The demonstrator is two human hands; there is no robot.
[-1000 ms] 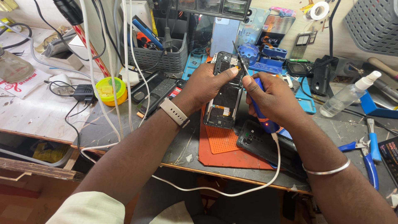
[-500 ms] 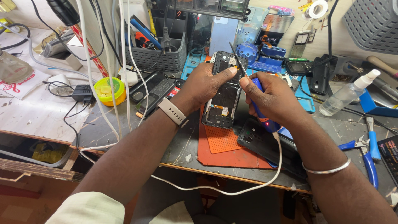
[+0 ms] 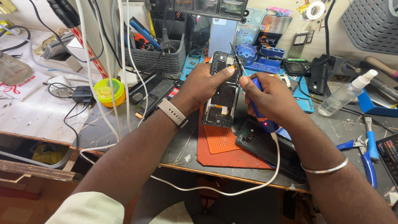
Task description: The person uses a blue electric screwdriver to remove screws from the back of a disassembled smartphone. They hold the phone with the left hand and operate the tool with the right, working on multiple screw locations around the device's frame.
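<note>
My left hand (image 3: 205,84) grips an opened black phone (image 3: 224,93) by its upper left side, back cover off and insides showing, tilted up above the orange mat (image 3: 226,145). My right hand (image 3: 269,97) is wrapped around a blue electric screwdriver (image 3: 262,118) with a red light and a white cable (image 3: 232,191) hanging from its base. The thin bit (image 3: 236,56) points up beside the phone's top right corner. The phone's black back cover (image 3: 259,143) lies on the mat below my right hand.
A grey basket (image 3: 155,58) of tools stands behind, with a yellow tape roll (image 3: 110,91) and black handsets (image 3: 153,93) to the left. A spray bottle (image 3: 346,93) and blue pliers (image 3: 367,155) lie on the right. White cables (image 3: 124,62) hang down at the left.
Both hands have lifted the phone and screwdriver slightly up and away from the mat; the bit now sits at the phone's top right corner.
</note>
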